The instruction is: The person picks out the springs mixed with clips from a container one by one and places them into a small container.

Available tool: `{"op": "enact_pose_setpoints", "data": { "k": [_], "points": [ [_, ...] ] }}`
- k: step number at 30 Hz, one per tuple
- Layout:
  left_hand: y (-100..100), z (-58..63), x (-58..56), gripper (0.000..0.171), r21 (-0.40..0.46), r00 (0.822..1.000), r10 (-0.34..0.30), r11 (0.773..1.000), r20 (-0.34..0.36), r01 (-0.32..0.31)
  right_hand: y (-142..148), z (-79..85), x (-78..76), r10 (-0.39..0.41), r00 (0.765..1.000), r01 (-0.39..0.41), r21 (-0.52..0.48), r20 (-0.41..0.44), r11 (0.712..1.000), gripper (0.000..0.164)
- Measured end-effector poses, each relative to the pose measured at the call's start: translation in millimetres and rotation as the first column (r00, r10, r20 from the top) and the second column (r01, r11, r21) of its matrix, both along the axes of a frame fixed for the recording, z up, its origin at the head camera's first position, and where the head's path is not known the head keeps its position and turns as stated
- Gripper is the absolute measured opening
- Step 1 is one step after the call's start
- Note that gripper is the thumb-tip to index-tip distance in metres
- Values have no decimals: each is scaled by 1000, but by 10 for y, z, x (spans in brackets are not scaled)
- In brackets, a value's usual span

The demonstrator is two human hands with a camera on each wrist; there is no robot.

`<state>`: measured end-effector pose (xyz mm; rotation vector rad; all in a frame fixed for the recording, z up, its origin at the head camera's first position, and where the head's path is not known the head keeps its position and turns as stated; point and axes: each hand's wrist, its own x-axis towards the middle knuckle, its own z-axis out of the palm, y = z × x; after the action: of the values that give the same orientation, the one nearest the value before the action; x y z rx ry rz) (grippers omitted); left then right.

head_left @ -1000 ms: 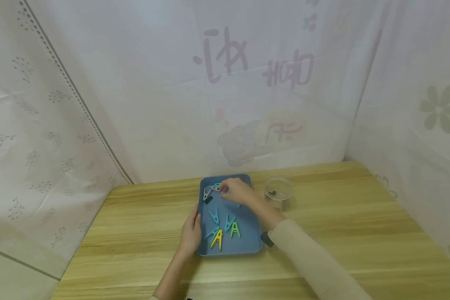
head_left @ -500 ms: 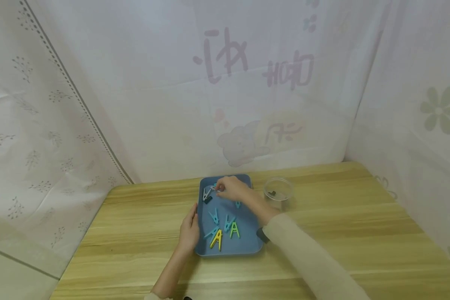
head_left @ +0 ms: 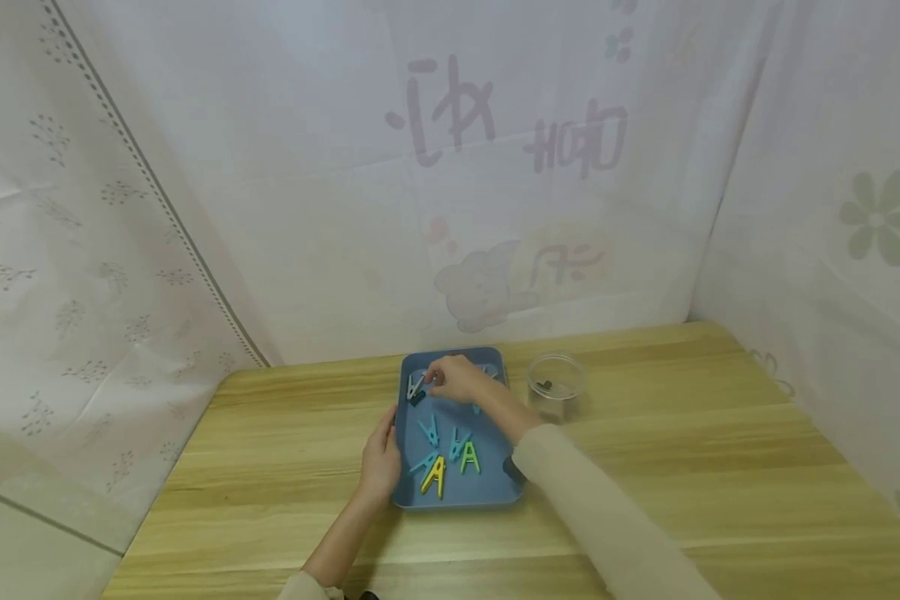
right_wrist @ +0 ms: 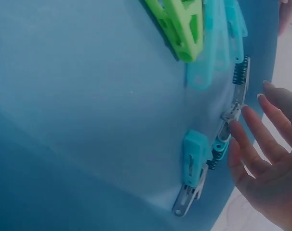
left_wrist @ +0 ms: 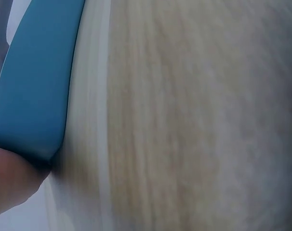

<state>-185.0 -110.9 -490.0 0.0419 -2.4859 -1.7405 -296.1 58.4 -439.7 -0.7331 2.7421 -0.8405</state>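
Note:
A blue tray (head_left: pixel 461 497) holds clothespins: grey (right_wrist: pixel 243 89), turquoise (right_wrist: pixel 195 156), green (head_left: pixel 470 458) and yellow (head_left: pixel 435 477). My left hand (head_left: pixel 381 460) holds its left side, thumb at the rim and fingers along the outside. In the left wrist view, a fingertip lies against the end of the tray's wall (left_wrist: pixel 37 82). My right hand (head_left: pixel 459 379) reaches over the tray's far end. In the right wrist view its spread, slightly bent fingers (right_wrist: pixel 264 137) come right up to grey and turquoise clothespins with dark springs. The hand covers part of the far end in the head view.
A clear round container (head_left: pixel 553 408) with small dark bits inside stands right of the tray. The wooden table (head_left: pixel 270 467) reaches back to a white printed curtain (head_left: pixel 330 208), with more curtain on both sides.
My right hand and forearm have shifted slightly left over the far end of the tray. Clothespins behind its wrist have come into view. The left hand still holds the tray's side.

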Motion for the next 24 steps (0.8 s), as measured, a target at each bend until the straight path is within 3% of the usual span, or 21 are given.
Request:
{"op": "enact_pose_setpoints", "data": {
  "k": [15, 24],
  "points": [
    [27, -10, 1, 45, 13, 1000, 1, 1000, 23, -1, -83, -124, -48, 11, 1000, -12, 53, 26, 999, 19],
    [20, -9, 10, 44, -5, 1000, 25, 1000, 2, -25, -150, -163, -74, 23, 1000, -22, 69, -3, 997, 18]
  ]
}}
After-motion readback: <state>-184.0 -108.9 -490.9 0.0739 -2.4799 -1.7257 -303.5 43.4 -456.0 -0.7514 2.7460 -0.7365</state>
